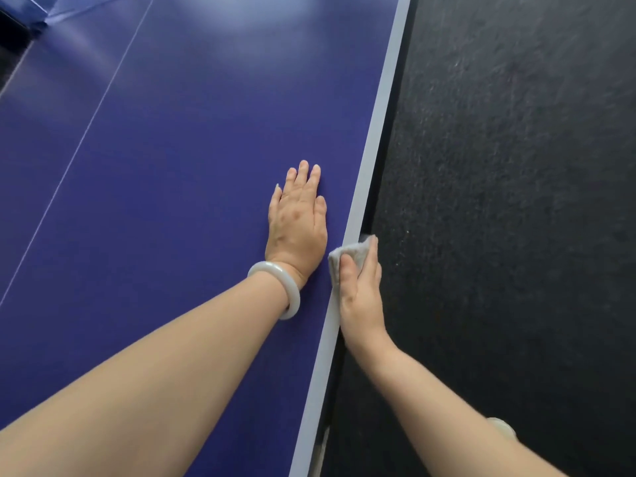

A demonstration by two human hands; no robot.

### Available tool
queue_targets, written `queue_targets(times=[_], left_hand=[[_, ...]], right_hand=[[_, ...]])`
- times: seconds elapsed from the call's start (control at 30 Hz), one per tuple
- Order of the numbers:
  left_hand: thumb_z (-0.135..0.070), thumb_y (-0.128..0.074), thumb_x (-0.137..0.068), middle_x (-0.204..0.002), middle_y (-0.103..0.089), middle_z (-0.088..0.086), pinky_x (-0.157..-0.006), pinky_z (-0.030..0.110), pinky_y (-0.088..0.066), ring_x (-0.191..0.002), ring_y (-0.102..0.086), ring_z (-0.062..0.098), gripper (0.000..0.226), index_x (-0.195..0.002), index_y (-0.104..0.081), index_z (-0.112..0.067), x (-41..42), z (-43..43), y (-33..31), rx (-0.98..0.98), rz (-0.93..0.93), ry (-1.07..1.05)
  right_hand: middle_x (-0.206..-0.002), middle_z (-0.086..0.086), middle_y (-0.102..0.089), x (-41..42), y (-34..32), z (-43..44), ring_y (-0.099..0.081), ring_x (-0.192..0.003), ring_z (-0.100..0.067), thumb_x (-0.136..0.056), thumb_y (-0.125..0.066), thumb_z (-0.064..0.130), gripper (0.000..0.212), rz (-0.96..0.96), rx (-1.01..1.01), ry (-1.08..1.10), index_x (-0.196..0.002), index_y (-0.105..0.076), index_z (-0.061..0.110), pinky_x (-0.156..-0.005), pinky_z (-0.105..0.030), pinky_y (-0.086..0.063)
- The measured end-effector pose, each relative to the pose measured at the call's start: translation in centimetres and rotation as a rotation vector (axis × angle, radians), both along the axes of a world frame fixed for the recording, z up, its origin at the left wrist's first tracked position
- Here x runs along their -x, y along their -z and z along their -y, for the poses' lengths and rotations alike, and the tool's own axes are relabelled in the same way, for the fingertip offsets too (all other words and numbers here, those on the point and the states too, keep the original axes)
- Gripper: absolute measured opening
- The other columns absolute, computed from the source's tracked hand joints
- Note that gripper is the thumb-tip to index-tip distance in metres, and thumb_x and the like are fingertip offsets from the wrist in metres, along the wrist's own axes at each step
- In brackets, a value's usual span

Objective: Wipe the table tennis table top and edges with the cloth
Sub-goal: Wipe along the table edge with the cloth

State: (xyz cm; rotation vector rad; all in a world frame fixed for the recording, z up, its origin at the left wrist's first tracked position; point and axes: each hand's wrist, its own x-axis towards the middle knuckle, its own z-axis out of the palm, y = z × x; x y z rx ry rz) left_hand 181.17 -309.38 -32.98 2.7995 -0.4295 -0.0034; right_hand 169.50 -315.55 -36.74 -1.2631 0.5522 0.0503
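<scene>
The left hand (297, 222) lies flat, fingers straight, on the blue table (165, 187) near its right edge. The right hand (361, 290) grasps the cloth (354, 253) and presses it on that edge.

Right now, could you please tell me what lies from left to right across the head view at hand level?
White line on the table top → left hand → cloth, gripped by the right hand at the pale edge → dark floor.
</scene>
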Motion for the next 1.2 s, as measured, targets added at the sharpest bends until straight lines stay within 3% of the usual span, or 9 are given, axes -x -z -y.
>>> queue_targets(times=[0.17, 0.27, 0.37, 0.63, 0.77, 0.93, 1.03, 1.1, 1.2], left_hand=[[-0.018, -0.037, -0.104, -0.163, -0.021, 0.002, -0.124, 0.034, -0.004, -0.152, -0.012, 0.015, 0.05, -0.154, -0.031, -0.016, 0.0, 0.1, -0.3, 0.057, -0.005, -0.001], [-0.008, -0.042, -0.101, -0.16, -0.03, 0.002, -0.123, 0.029, -0.008, -0.15, -0.018, 0.015, 0.048, -0.149, -0.042, -0.014, 0.5, -0.3, -1.0, 0.192, -0.045, -0.017], [0.002, -0.042, -0.097, -0.156, -0.037, 0.002, -0.119, 0.023, -0.015, -0.149, -0.023, 0.015, 0.049, -0.143, -0.049, -0.012, 3.1, -1.6, -1.5, 0.284, -0.09, -0.057], [-0.016, -0.034, -0.105, -0.163, -0.019, 0.004, -0.124, 0.04, -0.013, -0.152, -0.012, 0.018, 0.051, -0.155, -0.026, -0.011, 21.7, -13.4, -1.2, -0.07, -0.028, 0.122], [-0.03, -0.015, -0.101, -0.165, -0.009, -0.002, -0.125, 0.037, -0.004, -0.153, -0.003, 0.013, 0.059, -0.157, -0.017, -0.013, 25.7, -15.5, -0.4, -0.143, -0.035, 0.084], [-0.017, -0.029, -0.105, -0.165, -0.006, -0.003, -0.125, 0.034, 0.001, -0.152, 0.0, 0.012, 0.054, -0.157, -0.013, -0.014, 25.3, -15.1, -0.7, -0.149, -0.034, 0.055], [-0.018, -0.025, -0.106, -0.166, 0.0, -0.001, -0.124, 0.034, 0.005, -0.153, 0.005, 0.016, 0.056, -0.158, -0.005, -0.014, 26.1, -14.0, -1.0, -0.176, -0.066, -0.017], [-0.017, -0.028, -0.106, -0.166, 0.002, 0.003, -0.124, 0.037, 0.004, -0.153, 0.005, 0.022, 0.057, -0.158, -0.006, -0.012, 26.9, -12.5, -2.2, -0.137, -0.171, -0.088], [-0.012, -0.031, -0.106, -0.165, -0.013, 0.01, -0.123, 0.039, -0.01, -0.152, -0.009, 0.025, 0.049, -0.154, -0.025, -0.006, 28.6, -10.6, -5.2, 0.06, -0.321, -0.078]], right_hand=[[-0.156, 0.005, -0.016, 1.7, 0.2, -1.2, -0.026, -0.127, 0.003, -0.099, -0.031, 0.055, 0.075, 0.001, 0.041, -0.006, -0.16, -0.001, 0.024, -0.083, 0.008, -0.02], [-0.156, -0.005, -0.016, 1.4, 0.5, -0.9, -0.028, -0.126, -0.004, -0.105, -0.034, 0.044, 0.068, 0.024, 0.099, -0.02, -0.16, -0.002, 0.018, -0.098, -0.009, -0.024], [-0.157, -0.013, -0.016, 1.1, 0.6, -1.1, -0.033, -0.136, -0.019, -0.106, -0.034, 0.042, 0.067, 0.015, 0.137, 0.001, -0.16, -0.005, 0.015, -0.1, -0.022, -0.023], [-0.159, -0.017, -0.02, 1.9, -0.9, -1.8, -0.034, -0.141, -0.031, -0.107, -0.033, 0.043, 0.063, -0.038, 0.121, 0.046, -0.159, -0.011, 0.015, -0.107, -0.036, -0.031], [-0.161, -0.013, -0.017, 9.6, -1.1, -6.4, -0.032, -0.143, -0.03, -0.106, -0.035, 0.043, 0.066, -0.06, 0.129, 0.01, -0.16, -0.005, 0.02, -0.101, -0.028, -0.029], [-0.163, -0.003, -0.019, 21.9, -2.1, -12.1, -0.03, -0.145, -0.02, -0.106, -0.038, 0.039, 0.068, -0.166, -0.002, -0.14, -0.16, 0.002, 0.026, -0.104, -0.02, -0.021], [-0.145, -0.004, -0.051, 25.6, -3.8, -11.3, -0.051, -0.128, -0.015, -0.108, -0.039, 0.028, 0.049, -0.186, -0.106, -0.195, -0.155, -0.03, 0.023, -0.11, -0.029, -0.036], [-0.126, -0.007, -0.068, 26.7, -5.4, -9.1, -0.062, -0.119, -0.022, -0.107, -0.042, 0.02, 0.032, -0.159, -0.244, -0.138, -0.134, -0.059, 0.022, -0.109, -0.044, -0.044], [-0.125, -0.02, -0.068, 27.6, -8.6, -4.8, -0.063, -0.118, -0.037, -0.104, -0.047, 0.027, 0.031, -0.151, -0.573, -0.011, -0.129, -0.064, 0.019, -0.109, -0.057, -0.042]])
